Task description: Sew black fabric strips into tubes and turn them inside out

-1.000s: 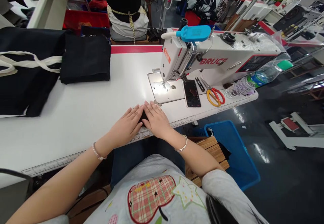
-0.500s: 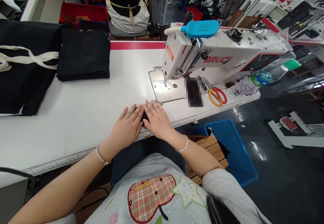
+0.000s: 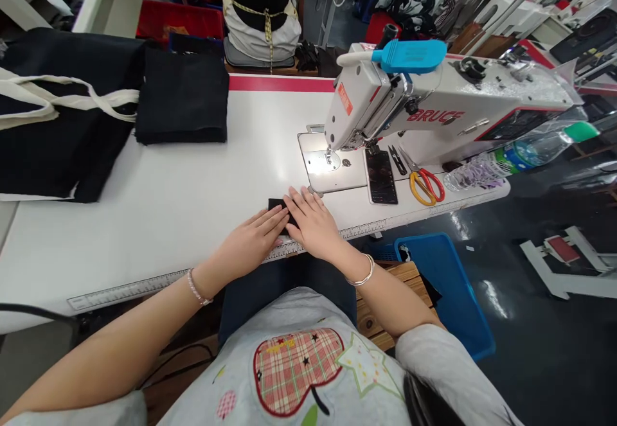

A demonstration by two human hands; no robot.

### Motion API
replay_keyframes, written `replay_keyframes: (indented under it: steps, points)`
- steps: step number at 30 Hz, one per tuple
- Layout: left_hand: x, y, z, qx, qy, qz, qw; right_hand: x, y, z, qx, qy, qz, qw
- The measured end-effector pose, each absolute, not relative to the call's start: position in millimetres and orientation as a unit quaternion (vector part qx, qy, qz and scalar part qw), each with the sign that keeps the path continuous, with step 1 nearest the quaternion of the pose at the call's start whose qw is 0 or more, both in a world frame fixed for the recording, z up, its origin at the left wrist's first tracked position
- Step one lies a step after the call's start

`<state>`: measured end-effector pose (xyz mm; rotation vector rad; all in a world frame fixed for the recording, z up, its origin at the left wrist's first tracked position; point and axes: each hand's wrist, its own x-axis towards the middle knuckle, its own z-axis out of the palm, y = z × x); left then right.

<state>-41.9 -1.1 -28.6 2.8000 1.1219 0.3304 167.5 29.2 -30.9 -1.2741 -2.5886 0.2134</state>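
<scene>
A small piece of black fabric (image 3: 276, 204) lies at the front edge of the white sewing table, mostly covered by both hands. My right hand (image 3: 314, 225) rests flat on its right part with the fingers stretched out. From the left, my left hand (image 3: 251, 241) reaches over the fabric's lower part, its fingers straight and side by side, their tips close to the right hand's fingers. The left thumb is partly hidden near the table edge. Just behind the hands is the metal needle plate (image 3: 313, 172) of the sewing machine (image 3: 400, 105).
Right of the needle plate lie a phone (image 3: 382, 178), small black snips (image 3: 398, 160), scissors (image 3: 427, 187) and a plastic bottle (image 3: 540, 150). Folded black fabric (image 3: 183, 98) and cream straps (image 3: 91, 95) lie left. A ruler strip (image 3: 130, 290) edges the table; a blue bin (image 3: 443, 284) stands below.
My left hand has gone from spread fingers to fingers held together, lower on the fabric, exposing its upper left corner. My right hand stays flat. The whole view has shifted slightly.
</scene>
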Motion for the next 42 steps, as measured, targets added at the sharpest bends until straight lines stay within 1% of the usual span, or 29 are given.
replay_keyframes:
  steps: [3,5,8,10,16,22,27,32,37,40,42]
  points:
    - [-46.3,-5.8,-24.6,0.922,0.374,0.086,0.045,167.0,28.1,-29.7,-0.425,-0.892,0.069,0.141]
    - [-47.5,-8.8,-21.5,0.921,0.379,0.08,0.035,168.5,24.0,-28.7,-0.399,-0.899,0.063,0.167]
    - [-48.4,-10.4,-17.4,0.925,0.371,0.083,0.019,174.3,13.4,-26.8,-0.348,-0.912,0.043,0.213]
    - [-50.1,-8.3,-16.8,0.928,0.359,0.097,0.014,179.0,6.4,-25.4,-0.325,-0.918,0.024,0.227]
    - [-59.5,3.2,-21.6,0.946,0.302,0.114,0.04,183.2,-1.8,-25.2,-0.344,-0.917,0.031,0.202]
    - [-58.5,0.6,-22.3,0.945,0.303,0.122,0.027,179.1,-3.9,-28.1,-0.366,-0.911,0.059,0.183]
    - [-54.7,-0.6,-21.6,0.946,0.298,0.127,0.008,179.0,-3.7,-31.2,-0.37,-0.907,0.054,0.192]
    - [-61.4,-2.0,-25.1,0.955,0.278,0.107,0.019,181.1,-2.7,-36.3,-0.361,-0.908,0.038,0.211]
    - [-65.6,-3.2,-25.8,0.948,0.299,0.097,0.053,183.8,-2.0,-40.1,-0.35,-0.913,0.038,0.208]
    - [-58.9,4.9,-23.2,0.925,0.34,0.152,0.079,183.7,-2.1,-41.4,-0.348,-0.912,0.031,0.215]
    - [-49.5,12.6,-20.5,0.896,0.397,0.189,0.067,183.0,-2.2,-42.2,-0.342,-0.911,0.023,0.229]
